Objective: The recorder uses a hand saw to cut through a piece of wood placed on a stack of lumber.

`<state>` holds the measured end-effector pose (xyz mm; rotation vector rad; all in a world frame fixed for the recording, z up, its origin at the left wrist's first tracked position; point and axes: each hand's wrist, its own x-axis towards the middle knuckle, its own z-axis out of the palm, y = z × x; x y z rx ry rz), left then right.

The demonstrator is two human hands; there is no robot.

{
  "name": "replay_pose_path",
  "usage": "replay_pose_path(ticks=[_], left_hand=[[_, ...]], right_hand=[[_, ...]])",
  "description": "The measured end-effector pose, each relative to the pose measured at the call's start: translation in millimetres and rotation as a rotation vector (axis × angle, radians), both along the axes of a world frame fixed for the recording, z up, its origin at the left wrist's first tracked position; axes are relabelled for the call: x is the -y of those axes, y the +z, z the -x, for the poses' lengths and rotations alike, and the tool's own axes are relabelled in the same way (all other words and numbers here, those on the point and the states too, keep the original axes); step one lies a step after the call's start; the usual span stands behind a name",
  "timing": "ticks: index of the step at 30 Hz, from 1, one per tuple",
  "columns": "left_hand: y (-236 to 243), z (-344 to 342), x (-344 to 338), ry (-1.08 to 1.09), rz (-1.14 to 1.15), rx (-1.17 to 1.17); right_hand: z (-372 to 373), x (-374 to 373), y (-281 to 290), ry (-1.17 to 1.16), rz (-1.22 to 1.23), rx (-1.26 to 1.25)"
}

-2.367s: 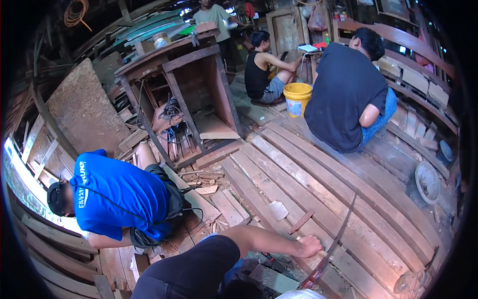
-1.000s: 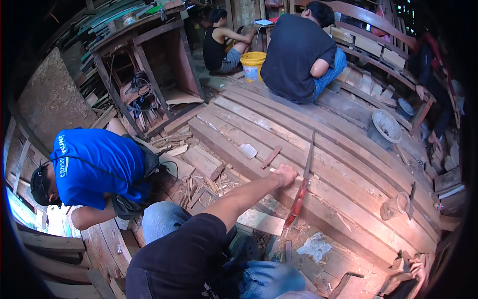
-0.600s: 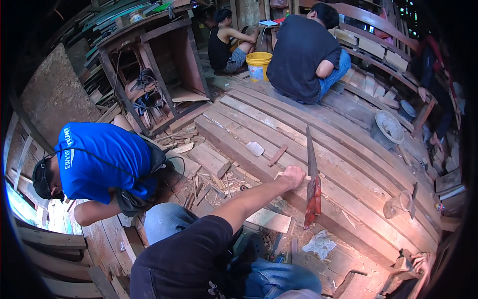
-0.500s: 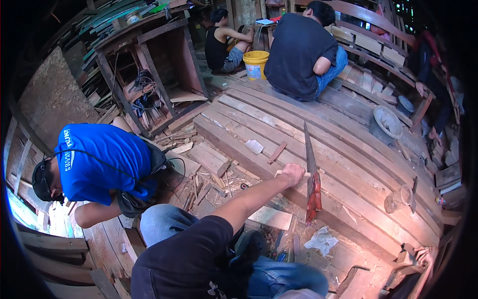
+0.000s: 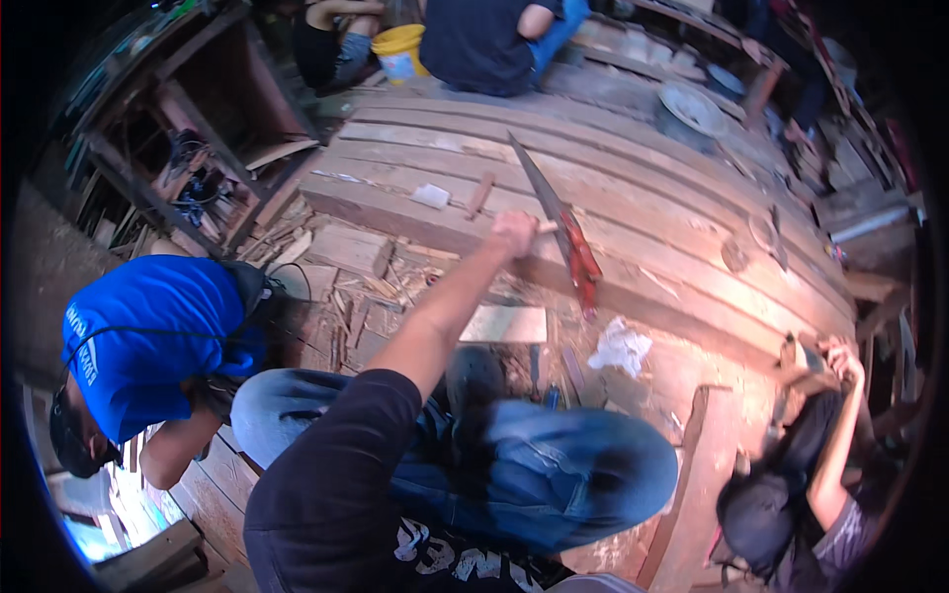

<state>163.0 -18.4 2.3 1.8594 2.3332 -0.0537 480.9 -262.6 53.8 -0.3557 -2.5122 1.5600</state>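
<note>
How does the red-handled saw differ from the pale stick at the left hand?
The saw is long; the visible part of the pale stick is short. The saw has a tapering blade and red handle; the pale stick is plain. The left hand grips the pale stick, while no hand shows on the saw. Both appear over the wooden planks.

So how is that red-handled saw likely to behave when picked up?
The saw has a long, tapering blade that looks thin, so it may flex sideways. Its chunky red handle suggests more weight at that end. The handle seems to jut past the planks, so pressing there might tip it.
</note>
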Motion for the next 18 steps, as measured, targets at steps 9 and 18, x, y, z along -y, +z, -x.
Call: replay_pose_path(ticks=[9, 18], left_hand=[[-22.9, 13.2, 11.1, 0.052, -0.034, -0.102], [-4.3, 8.6, 9.4, 0.096, 0.07, -0.165]], right_hand=[[-50.9, 39.8, -62.0, -0.194, 0.027, 0.139], [-119.7, 30.1, -225.8, -0.434, -0.045, 0.509]])
